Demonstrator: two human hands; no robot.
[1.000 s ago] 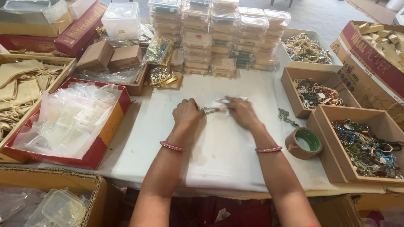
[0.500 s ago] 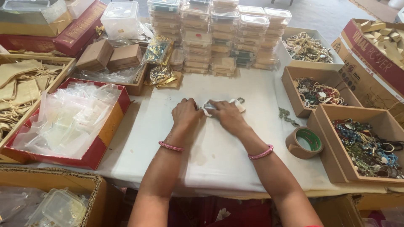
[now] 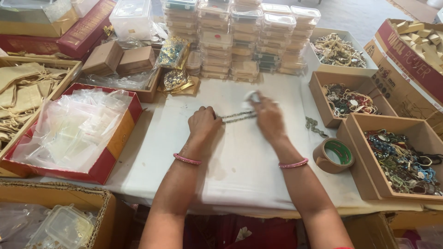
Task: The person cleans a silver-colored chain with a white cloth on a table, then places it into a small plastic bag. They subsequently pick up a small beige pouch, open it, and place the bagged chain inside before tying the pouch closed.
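Observation:
A thin grey-green beaded chain [image 3: 236, 117] lies stretched on the white cloth [image 3: 240, 170] between both hands. My left hand [image 3: 203, 123] pinches its left end, fingers curled. My right hand [image 3: 266, 116], blurred by motion, grips the right end together with a small pale piece [image 3: 251, 96] at its fingertips. Both wrists carry pink bangles.
Stacks of clear plastic boxes [image 3: 240, 37] stand at the back. A red tray of clear pouches [image 3: 74, 133] is at left. Cardboard boxes of tangled jewellery [image 3: 401, 157] sit at right, with a roll of tape [image 3: 334, 156] and a loose chain [image 3: 313, 125] beside them.
The hands have moved apart, pulling the chain out straight between them. The right hand shifted right and slightly away from me.

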